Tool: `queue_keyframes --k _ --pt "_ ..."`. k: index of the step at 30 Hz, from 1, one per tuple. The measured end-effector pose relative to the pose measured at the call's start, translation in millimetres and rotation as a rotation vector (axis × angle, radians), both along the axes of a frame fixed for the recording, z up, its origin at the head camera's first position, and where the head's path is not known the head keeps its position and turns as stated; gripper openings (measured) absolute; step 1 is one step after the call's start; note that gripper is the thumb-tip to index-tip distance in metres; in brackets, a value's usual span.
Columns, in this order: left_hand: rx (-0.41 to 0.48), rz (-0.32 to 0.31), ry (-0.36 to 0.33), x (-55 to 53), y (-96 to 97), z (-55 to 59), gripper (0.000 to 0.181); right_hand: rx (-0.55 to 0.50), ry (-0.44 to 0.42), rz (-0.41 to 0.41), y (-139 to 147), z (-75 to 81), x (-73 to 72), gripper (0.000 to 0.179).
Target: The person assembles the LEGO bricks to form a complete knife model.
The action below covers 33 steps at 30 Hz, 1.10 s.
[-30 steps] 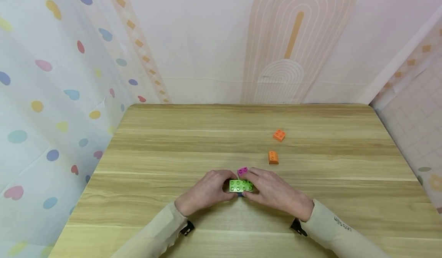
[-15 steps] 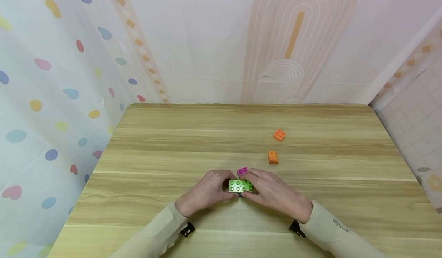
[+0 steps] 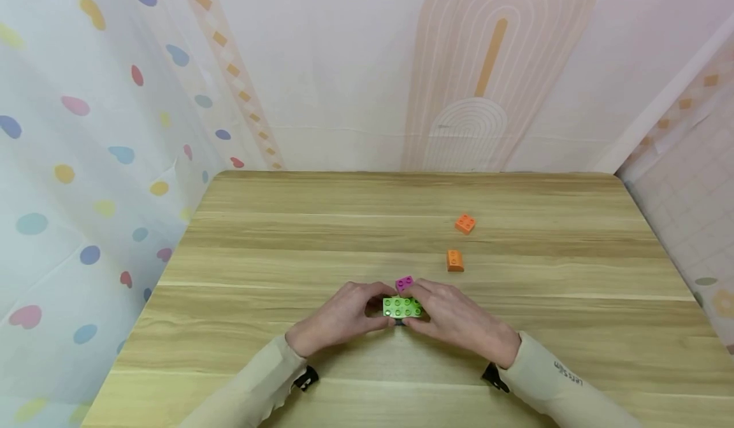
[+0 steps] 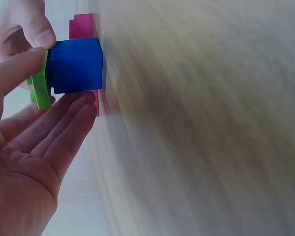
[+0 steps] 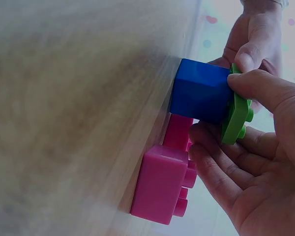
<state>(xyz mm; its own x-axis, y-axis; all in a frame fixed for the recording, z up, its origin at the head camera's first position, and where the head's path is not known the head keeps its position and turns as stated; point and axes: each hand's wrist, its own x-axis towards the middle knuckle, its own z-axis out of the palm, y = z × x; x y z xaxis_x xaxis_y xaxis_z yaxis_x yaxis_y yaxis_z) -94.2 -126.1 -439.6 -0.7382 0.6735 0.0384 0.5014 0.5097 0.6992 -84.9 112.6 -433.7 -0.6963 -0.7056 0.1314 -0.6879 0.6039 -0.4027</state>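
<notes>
A thin lime-green toy building brick [image 3: 401, 307] with studs lies over a taller blue brick [image 5: 199, 91]. In both wrist views the green brick looks slightly tilted against the blue one. My left hand [image 3: 343, 316] pinches the green brick's left end, thumb at the near side and fingers behind. From the other end my right hand [image 3: 455, 313] pinches it the same way, and the two thumbs almost meet. Just behind, by the right fingers, is a magenta brick [image 3: 404, 283]. The blue brick is mostly hidden under the green one in the head view.
An orange brick with a curved side [image 3: 455, 260] lies beyond the right hand. Farther back sits a square orange brick [image 3: 466, 223]. In the right wrist view a pink brick [image 5: 160, 184] stands on the wooden table [image 3: 275, 224]. A patterned curtain [image 3: 332, 71] hangs behind the table.
</notes>
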Motion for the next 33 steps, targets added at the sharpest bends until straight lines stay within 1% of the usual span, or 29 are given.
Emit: queue_keyframes --k 2,5,11,13,15,19,23,28,33 --pt "0.021 -0.012 -0.017 -0.1 -2.2 -0.2 0.031 -0.004 0.000 0.000 0 -0.1 0.0 0.044" --pt "0.018 -0.012 -0.013 0.2 -3.7 -0.3 0.027 -0.012 -0.014 -0.001 1 -0.2 -0.4 0.045" --pt "-0.006 0.011 -0.020 1.0 -3.3 0.3 0.026 -0.011 -0.119 -0.035 4 1.9 -0.9 0.050" --pt "-0.010 0.015 -0.020 1.2 -2.9 0.3 0.025 -0.010 -0.130 -0.047 6 2.5 -0.8 0.049" --pt "-0.019 0.017 -0.014 1.4 -2.4 0.8 0.025 -0.009 -0.118 -0.046 9 2.8 -0.8 0.046" --pt "-0.037 0.013 0.008 1.5 -0.8 2.4 0.025 -0.002 -0.064 -0.017 12 2.1 -1.4 0.036" --pt "-0.058 0.016 0.012 2.2 0.6 3.0 0.025 0.015 -0.023 0.004 12 2.3 -2.0 0.033" --pt "-0.070 0.028 0.024 4.3 1.3 1.6 0.026 0.008 -0.021 0.002 10 2.7 -1.3 0.032" --pt "-0.053 0.019 0.035 4.1 2.6 0.3 0.028 -0.003 -0.024 -0.023 10 2.3 0.4 0.037"
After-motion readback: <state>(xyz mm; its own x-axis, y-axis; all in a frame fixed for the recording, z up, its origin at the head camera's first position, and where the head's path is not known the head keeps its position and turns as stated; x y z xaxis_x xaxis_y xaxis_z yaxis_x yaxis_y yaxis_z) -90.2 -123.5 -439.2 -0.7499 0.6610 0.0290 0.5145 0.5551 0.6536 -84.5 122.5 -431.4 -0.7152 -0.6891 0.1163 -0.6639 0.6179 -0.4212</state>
